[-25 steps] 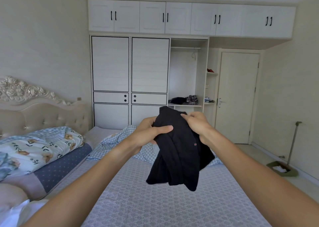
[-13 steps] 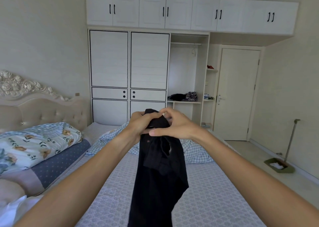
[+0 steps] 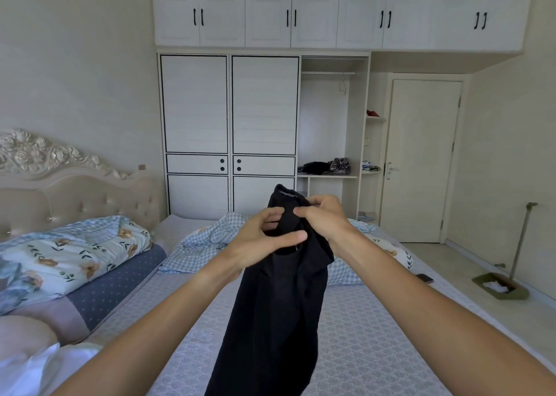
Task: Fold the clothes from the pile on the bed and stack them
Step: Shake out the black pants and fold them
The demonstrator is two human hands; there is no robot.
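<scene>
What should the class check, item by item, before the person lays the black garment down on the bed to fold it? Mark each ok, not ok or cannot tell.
1. Both hands hold the black garment: ok; left hand and right hand pinch its top edge.
2. Garment hangs free: ok; it drops straight from the hands above the bed.
3. Garment spread to full width: not ok; it is bunched between hands held close together.
4. Landing space on the mattress: ok; bare patterned sheet lies in front, short of the checked quilt.
5. Garment type and which side faces up: cannot tell.
6. A stack to add to: cannot tell; none in view.
</scene>
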